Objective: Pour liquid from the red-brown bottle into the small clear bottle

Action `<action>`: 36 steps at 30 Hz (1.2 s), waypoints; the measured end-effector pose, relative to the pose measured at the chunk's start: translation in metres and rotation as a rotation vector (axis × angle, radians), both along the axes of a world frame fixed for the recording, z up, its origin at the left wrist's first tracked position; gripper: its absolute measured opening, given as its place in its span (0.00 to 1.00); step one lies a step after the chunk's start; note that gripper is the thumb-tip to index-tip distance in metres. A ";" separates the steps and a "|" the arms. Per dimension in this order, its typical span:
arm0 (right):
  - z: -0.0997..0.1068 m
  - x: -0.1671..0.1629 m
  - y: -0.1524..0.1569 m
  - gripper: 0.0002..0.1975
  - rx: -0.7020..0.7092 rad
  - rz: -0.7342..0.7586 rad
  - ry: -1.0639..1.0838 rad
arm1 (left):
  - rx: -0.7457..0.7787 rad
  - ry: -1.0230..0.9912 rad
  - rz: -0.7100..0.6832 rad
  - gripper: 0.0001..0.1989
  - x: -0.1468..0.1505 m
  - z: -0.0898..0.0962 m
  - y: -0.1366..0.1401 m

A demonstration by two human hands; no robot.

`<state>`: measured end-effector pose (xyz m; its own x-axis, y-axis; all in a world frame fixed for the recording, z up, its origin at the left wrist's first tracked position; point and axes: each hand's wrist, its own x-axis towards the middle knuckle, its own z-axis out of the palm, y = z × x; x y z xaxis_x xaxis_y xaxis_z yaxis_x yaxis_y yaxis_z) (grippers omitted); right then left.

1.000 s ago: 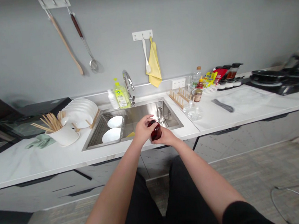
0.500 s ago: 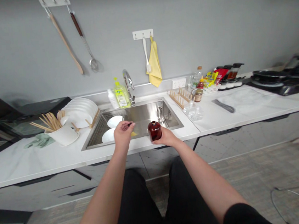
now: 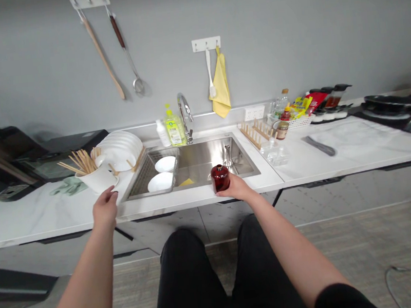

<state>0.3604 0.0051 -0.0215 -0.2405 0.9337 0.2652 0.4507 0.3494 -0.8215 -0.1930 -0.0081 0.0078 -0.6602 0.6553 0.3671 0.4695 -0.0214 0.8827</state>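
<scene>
My right hand [image 3: 237, 187] is wrapped round a dark red glass bottle [image 3: 220, 178], held upright at the front edge of the sink [image 3: 206, 160]. The bottle's narrow mouth is uncovered. Over the counter's front edge on the left, my left hand [image 3: 104, 207] pinches a small dark piece [image 3: 115, 192]; most of it is hidden, and its kind is unclear. Just beyond this hand stands a white pot [image 3: 97, 180] filled with wooden chopsticks [image 3: 83, 162].
White bowls [image 3: 160, 181] sit in a rack on the sink's left side, with a yellow sponge [image 3: 186, 181] beside them. A faucet [image 3: 185, 112] and a green soap bottle [image 3: 174, 129] stand behind. White plates [image 3: 122, 148] fill a rack at left; a wooden rack [image 3: 253, 133] stands right.
My left hand has swung left from above the sink to the counter near the chopstick pot, carrying the small dark piece. My right hand still holds the bottle. The view has shifted slightly left.
</scene>
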 end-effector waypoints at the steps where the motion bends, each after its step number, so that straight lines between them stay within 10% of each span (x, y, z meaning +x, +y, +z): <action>1: 0.000 0.000 0.000 0.38 -0.001 0.002 0.002 | -0.031 -0.003 0.023 0.16 -0.007 -0.001 -0.001; 17: 0.001 -0.001 -0.001 0.37 -0.011 -0.022 -0.022 | -0.413 0.269 0.124 0.16 -0.040 -0.023 0.003; 31: -0.003 0.001 0.001 0.38 -0.006 -0.032 -0.049 | -0.404 0.385 0.151 0.26 -0.026 -0.038 -0.017; 36: -0.001 0.000 0.000 0.36 -0.025 -0.021 -0.037 | -0.147 0.554 0.194 0.25 0.004 -0.029 -0.011</action>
